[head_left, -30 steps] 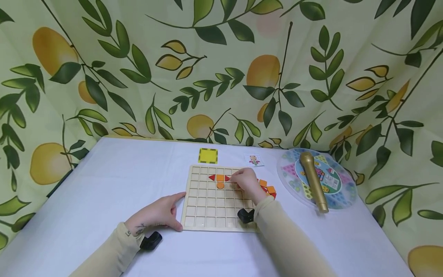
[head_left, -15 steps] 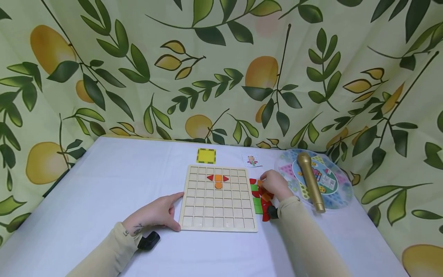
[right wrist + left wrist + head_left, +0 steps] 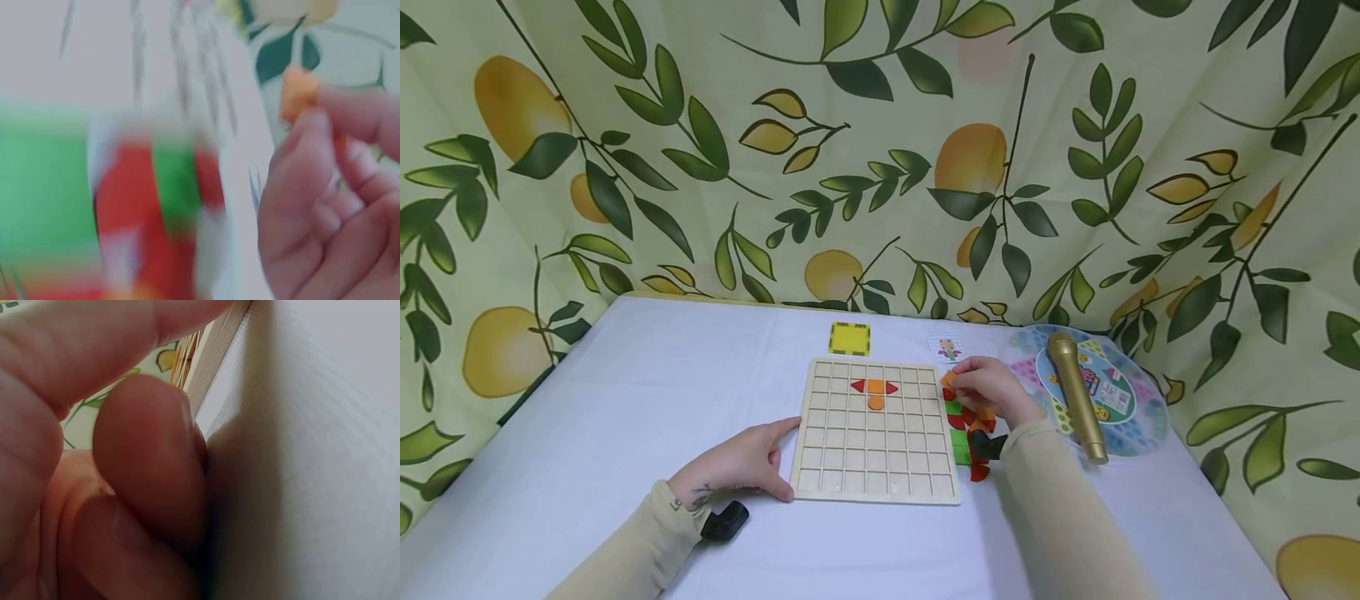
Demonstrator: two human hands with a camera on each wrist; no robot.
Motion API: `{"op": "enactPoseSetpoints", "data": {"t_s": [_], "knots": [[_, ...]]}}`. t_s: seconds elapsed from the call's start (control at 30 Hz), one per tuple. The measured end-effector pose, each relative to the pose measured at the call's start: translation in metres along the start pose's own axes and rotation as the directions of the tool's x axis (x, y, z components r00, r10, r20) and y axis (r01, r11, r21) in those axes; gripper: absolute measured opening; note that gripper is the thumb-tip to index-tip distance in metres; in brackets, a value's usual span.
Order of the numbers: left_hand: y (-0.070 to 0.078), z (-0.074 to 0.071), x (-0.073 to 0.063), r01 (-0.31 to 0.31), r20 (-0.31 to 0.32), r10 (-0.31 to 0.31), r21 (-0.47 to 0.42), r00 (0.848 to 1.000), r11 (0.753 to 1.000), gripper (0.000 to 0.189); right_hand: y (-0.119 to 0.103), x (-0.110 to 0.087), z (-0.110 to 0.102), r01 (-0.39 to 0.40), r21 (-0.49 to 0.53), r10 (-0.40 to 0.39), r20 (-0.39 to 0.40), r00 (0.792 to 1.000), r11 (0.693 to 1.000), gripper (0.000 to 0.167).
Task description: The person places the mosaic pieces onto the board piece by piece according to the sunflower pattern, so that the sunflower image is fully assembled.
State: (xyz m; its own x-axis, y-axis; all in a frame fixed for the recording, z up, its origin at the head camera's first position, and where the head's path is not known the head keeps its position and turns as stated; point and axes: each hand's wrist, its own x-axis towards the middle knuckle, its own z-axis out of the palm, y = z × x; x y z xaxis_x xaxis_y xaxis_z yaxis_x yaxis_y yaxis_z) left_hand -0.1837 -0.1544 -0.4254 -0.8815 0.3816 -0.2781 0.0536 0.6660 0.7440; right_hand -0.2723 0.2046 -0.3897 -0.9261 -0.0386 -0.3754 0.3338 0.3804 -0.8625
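Observation:
A wooden grid board (image 3: 853,457) lies on the white tablecloth. In its upper middle sit an orange square (image 3: 876,386), a red triangle (image 3: 858,386) on either side, and a rounded orange piece (image 3: 876,403) just below. My left hand (image 3: 733,461) rests against the board's left edge, thumb and index finger spread along it, the other fingers (image 3: 147,456) folded beneath. Beyond the board's upper right edge, my right hand (image 3: 996,392) pinches a small orange block (image 3: 298,94) between thumb and index finger.
Loose green (image 3: 960,447) and red pieces (image 3: 979,472) lie along the board's right side. Behind the board are a yellow square frame (image 3: 850,339) and a small picture card (image 3: 945,348). A gold microphone (image 3: 1081,404) lies across a round patterned package (image 3: 1138,429) at right.
My right hand has left the board, gone to the loose pieces at right, and come back slightly left with an orange block. The left hand has stayed at the board's edge.

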Motion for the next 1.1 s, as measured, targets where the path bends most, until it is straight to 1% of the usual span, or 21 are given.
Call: {"op": "enactPoseSetpoints", "data": {"t_s": [0.07,0.1,0.17,0.23,0.33,0.4,0.47,0.53,0.63,0.83,0.93,1.0,1.1], "knots": [[0.000,0.000,0.000,0.005,-0.001,-0.005,0.000,1.000,1.000,0.108,-0.007,0.002,0.013,0.019,0.125,-0.028,0.073,0.997,0.992,0.013],[0.000,0.000,0.000,0.005,0.001,-0.005,-0.001,1.000,1.000,0.108,-0.011,0.003,0.022,0.024,0.162,-0.040,0.095,0.995,0.987,0.012],[0.000,0.000,0.000,-0.001,0.004,0.001,-0.002,1.000,1.000,0.107,-0.018,0.005,0.042,0.047,0.175,-0.072,0.137,0.988,0.983,0.010],[0.001,0.000,0.000,-0.010,0.009,0.010,-0.005,1.000,1.000,0.107,-0.024,0.006,0.061,0.077,0.125,-0.095,0.144,0.985,0.989,0.009],[0.002,0.001,0.000,-0.021,0.013,0.021,-0.006,1.000,1.000,0.107,-0.031,0.008,0.088,0.131,0.005,-0.130,0.150,0.980,0.991,0.008],[0.003,0.001,0.001,-0.020,0.015,0.020,-0.009,1.000,1.000,0.107,-0.033,0.009,0.101,0.168,-0.083,-0.154,0.154,0.976,0.982,0.008],[0.004,0.002,0.001,-0.016,0.016,0.017,-0.012,1.000,1.000,0.106,-0.034,0.009,0.110,0.202,-0.162,-0.177,0.153,0.972,0.966,0.008],[0.004,0.002,0.001,-0.016,0.016,0.016,-0.011,1.000,1.000,0.106,-0.033,0.010,0.116,0.217,-0.232,-0.189,0.138,0.972,0.948,0.008],[0.005,0.001,0.001,-0.012,0.015,0.012,-0.011,1.000,1.000,0.107,-0.033,0.011,0.121,0.230,-0.307,-0.206,0.109,0.972,0.923,0.007],[0.003,-0.001,0.000,-0.016,0.020,0.016,0.001,1.000,1.000,0.108,-0.033,0.011,0.126,0.252,-0.384,-0.236,0.090,0.968,0.888,0.004],[0.003,-0.001,0.000,-0.020,0.017,0.019,0.006,1.000,1.000,0.108,-0.034,0.010,0.129,0.268,-0.448,-0.260,0.080,0.962,0.853,0.005],[0.002,-0.001,0.000,-0.017,0.012,0.017,0.008,1.000,1.000,0.107,-0.034,0.009,0.131,0.281,-0.500,-0.281,0.076,0.957,0.819,0.005],[0.001,-0.001,0.000,-0.019,0.009,0.019,0.008,1.000,1.000,0.107,-0.035,0.006,0.133,0.294,-0.556,-0.306,0.074,0.949,0.777,0.006]]}}
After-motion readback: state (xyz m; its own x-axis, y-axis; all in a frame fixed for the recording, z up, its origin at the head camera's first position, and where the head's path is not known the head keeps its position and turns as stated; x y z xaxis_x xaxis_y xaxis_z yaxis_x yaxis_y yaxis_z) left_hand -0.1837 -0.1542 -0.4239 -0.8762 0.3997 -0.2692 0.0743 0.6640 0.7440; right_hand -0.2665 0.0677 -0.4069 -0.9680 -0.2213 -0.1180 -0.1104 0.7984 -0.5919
